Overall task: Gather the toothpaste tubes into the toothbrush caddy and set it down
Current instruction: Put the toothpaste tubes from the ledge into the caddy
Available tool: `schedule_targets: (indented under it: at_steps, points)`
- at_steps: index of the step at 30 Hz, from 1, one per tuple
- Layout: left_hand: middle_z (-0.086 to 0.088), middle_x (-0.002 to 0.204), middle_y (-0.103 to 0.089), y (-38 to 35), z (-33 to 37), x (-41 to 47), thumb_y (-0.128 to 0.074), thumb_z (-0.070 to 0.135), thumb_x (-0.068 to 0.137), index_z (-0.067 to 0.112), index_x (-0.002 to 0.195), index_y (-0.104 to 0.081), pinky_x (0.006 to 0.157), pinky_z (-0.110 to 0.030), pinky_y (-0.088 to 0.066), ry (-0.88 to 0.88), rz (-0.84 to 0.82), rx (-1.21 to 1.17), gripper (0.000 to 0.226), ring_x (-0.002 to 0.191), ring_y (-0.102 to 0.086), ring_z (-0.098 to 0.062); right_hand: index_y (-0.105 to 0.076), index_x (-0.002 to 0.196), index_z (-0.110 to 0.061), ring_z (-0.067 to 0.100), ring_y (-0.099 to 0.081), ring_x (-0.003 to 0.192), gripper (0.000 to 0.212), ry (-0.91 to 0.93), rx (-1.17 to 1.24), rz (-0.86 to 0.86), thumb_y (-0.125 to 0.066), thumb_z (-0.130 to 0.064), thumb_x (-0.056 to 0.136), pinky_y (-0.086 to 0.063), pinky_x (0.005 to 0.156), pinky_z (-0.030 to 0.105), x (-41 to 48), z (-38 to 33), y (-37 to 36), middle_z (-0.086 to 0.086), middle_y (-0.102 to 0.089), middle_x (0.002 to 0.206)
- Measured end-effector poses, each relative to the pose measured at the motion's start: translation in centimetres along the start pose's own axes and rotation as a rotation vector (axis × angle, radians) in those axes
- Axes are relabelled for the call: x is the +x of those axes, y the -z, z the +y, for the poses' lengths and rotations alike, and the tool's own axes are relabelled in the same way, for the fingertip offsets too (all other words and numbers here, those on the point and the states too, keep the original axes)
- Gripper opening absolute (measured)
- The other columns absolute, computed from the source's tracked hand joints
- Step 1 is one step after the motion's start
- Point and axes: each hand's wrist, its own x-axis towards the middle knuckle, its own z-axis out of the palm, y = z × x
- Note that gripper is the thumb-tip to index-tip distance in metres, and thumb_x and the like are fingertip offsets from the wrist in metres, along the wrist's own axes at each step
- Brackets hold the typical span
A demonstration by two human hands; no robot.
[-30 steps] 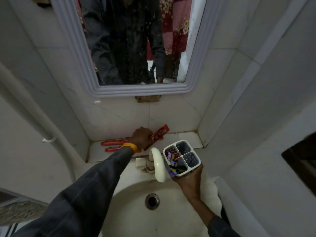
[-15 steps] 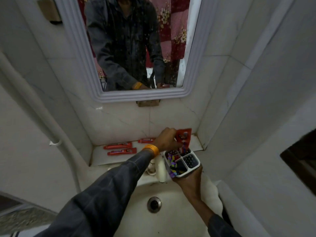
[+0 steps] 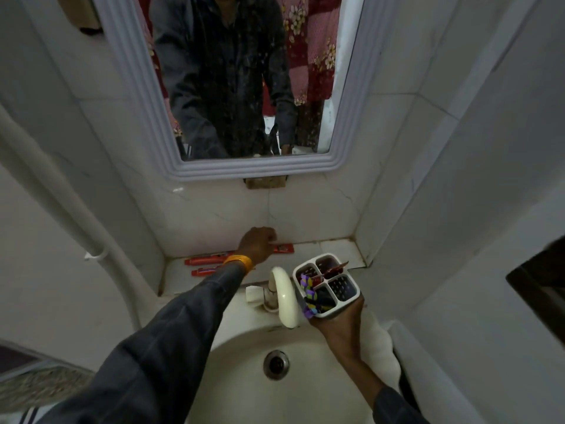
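Note:
My right hand (image 3: pixel 339 328) holds the white four-slot toothbrush caddy (image 3: pixel 347 304) above the basin's right side. Colourful toothbrushes fill its left slot, and a red toothpaste tube (image 3: pixel 334 268) pokes out of a back slot. My left hand (image 3: pixel 258 243) reaches to the ledge under the mirror, fingers curled over the left end of another red toothpaste tube (image 3: pixel 285 248) lying flat there. Two more red tubes lie further left on the ledge, one behind (image 3: pixel 203 260) and one in front (image 3: pixel 205 272), partly hidden by my left wrist.
A cream tap (image 3: pixel 286 296) stands between my arms, just left of the caddy. The white basin (image 3: pixel 244 377) with its drain (image 3: pixel 276 364) lies below. A framed mirror (image 3: pixel 250 171) hangs above the ledge (image 3: pixel 333 249). Tiled walls close in on both sides.
My left hand dropped a red tube into the caddy, then went back left to the ledge and closed over another tube. The caddy stayed roughly in place.

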Motion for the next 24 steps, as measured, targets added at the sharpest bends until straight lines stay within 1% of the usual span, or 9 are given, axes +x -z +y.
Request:
schedule_targets:
  at_steps: [3, 5, 8, 12, 15, 16, 19, 21, 24]
  points:
    - [-0.018, 0.149, -0.047, -2.1, -2.5, 1.2, -0.051, 0.012, 0.096, 0.009, 0.144, -0.046, 0.114, -0.04, -0.036, 0.071, -0.171, 0.15, 0.048, 0.136, -0.046, -0.034, -0.041, 0.153, -0.012, 0.022, -0.065, 0.138, 0.133, -0.02, 0.017, -0.018, -0.111, -0.013, 0.04, -0.06, 0.104, 0.019, 0.2, 0.5, -0.1, 0.007, -0.061, 0.151]
    - [-0.018, 0.151, -0.045, -3.4, -3.0, 1.9, -0.049, 0.013, 0.097, 0.009, 0.145, -0.044, 0.115, -0.04, -0.034, 0.047, -0.206, 0.216, 0.049, 0.138, -0.044, -0.034, -0.038, 0.154, -0.011, 0.021, -0.064, 0.138, 0.134, -0.017, 0.035, -0.028, -0.111, -0.009, 0.041, -0.055, 0.1, 0.007, 0.2, 0.7, -0.2, 0.007, -0.059, 0.151]
    - [-0.021, 0.142, -0.052, -4.9, -2.1, 2.2, -0.054, 0.014, 0.095, 0.003, 0.135, -0.053, 0.11, -0.041, -0.038, 0.007, -0.189, 0.255, 0.041, 0.131, -0.05, -0.036, -0.037, 0.154, -0.009, 0.022, -0.064, 0.138, 0.134, -0.016, 0.058, -0.047, -0.111, -0.005, 0.042, -0.055, 0.098, 0.007, 0.2, 0.9, -0.3, 0.008, -0.058, 0.151]
    - [-0.024, 0.13, -0.06, -5.3, -1.1, 2.0, -0.06, 0.017, 0.092, -0.002, 0.124, -0.059, 0.101, -0.041, -0.046, 0.019, -0.173, 0.238, 0.037, 0.121, -0.058, -0.038, -0.038, 0.151, -0.012, 0.016, -0.065, 0.137, 0.133, -0.022, 0.071, -0.034, -0.11, -0.019, 0.039, -0.057, 0.099, 0.011, 0.0, 0.3, -0.2, 0.006, -0.059, 0.15]
    - [-0.021, 0.118, -0.067, -4.1, -0.7, 1.8, -0.074, 0.025, 0.082, 0.001, 0.116, -0.063, 0.094, -0.039, -0.051, 0.08, -0.081, 0.041, 0.043, 0.108, -0.064, -0.036, -0.04, 0.144, -0.02, -0.013, -0.064, 0.126, 0.126, -0.014, 0.093, -0.032, -0.111, -0.002, 0.041, -0.056, 0.094, 0.005, 0.0, -0.3, 0.1, -0.004, -0.061, 0.142]
    - [-0.019, 0.111, -0.07, -3.1, -0.3, 1.6, -0.076, 0.027, 0.079, 0.002, 0.112, -0.066, 0.092, -0.039, -0.055, 0.11, -0.031, -0.074, 0.043, 0.101, -0.067, -0.033, -0.041, 0.143, -0.02, -0.016, -0.064, 0.124, 0.125, -0.001, 0.105, -0.032, -0.111, 0.0, 0.042, -0.057, 0.095, 0.008, 0.0, -0.5, 0.1, -0.007, -0.062, 0.141]
    - [-0.012, 0.084, -0.076, 0.4, 2.3, 1.2, -0.083, 0.02, 0.071, 0.006, 0.086, -0.073, 0.076, -0.036, -0.063, 0.05, 0.048, -0.46, 0.022, 0.077, -0.074, -0.025, -0.05, 0.143, -0.02, 0.002, -0.072, 0.127, 0.121, 0.014, 0.121, -0.038, -0.113, -0.005, 0.041, -0.066, 0.101, 0.03, -0.2, -1.5, 0.4, -0.012, -0.072, 0.138]
    - [-0.01, 0.076, -0.075, 2.9, 4.9, 0.4, -0.088, 0.017, 0.067, 0.012, 0.075, -0.069, 0.069, -0.033, -0.064, -0.099, 0.017, -0.587, 0.021, 0.072, -0.074, -0.022, -0.054, 0.13, -0.031, -0.012, -0.075, 0.111, 0.111, 0.041, 0.146, -0.045, -0.107, 0.014, 0.044, -0.064, 0.088, 0.014, -0.5, -3.1, 0.6, -0.03, -0.077, 0.121]
    - [-0.007, 0.079, -0.075, 4.1, 8.7, -0.9, -0.088, 0.017, 0.065, 0.007, 0.081, -0.069, 0.065, -0.027, -0.062, -0.274, -0.103, -0.533, 0.027, 0.074, -0.074, -0.019, -0.054, 0.116, -0.03, -0.024, -0.072, 0.095, 0.102, 0.087, 0.209, -0.057, -0.096, 0.032, 0.048, -0.056, 0.077, 0.001, -1.1, -6.0, 0.6, -0.045, -0.075, 0.108]
